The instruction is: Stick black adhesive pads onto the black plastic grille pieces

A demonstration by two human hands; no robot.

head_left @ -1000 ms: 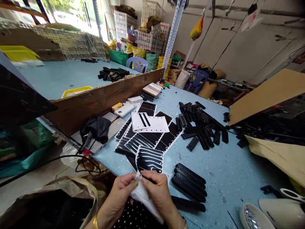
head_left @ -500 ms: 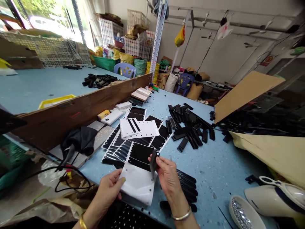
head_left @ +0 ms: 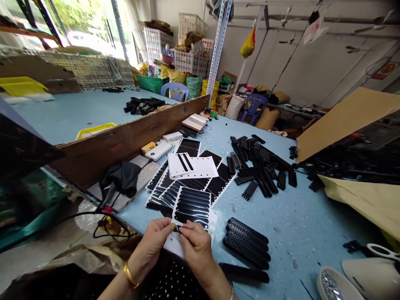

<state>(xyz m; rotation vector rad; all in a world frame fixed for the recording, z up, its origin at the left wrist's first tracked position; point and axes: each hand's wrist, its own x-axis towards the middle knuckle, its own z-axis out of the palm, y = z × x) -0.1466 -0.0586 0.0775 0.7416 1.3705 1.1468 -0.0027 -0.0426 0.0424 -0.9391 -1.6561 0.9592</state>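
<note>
A white backing sheet with black strips lies near the table's front edge. My left hand pinches its left side, thumb on top. Close beside it, my right hand has its fingers pressed together over the sheet's lower part; what they hold, if anything, is hidden. More strip sheets lie beyond, with a white sheet bearing two black strips on top. To the right are several textured black strips side by side and a plain black piece.
Black plastic parts are heaped at the right. A wooden divider runs along the left, near a black cloth and a white device. A bowl of small shiny pieces stands at the lower right, by a cardboard flap.
My right hand has moved down and left, beside my left hand. The dark piece it held upright no longer shows. The camera view has shifted left.
</note>
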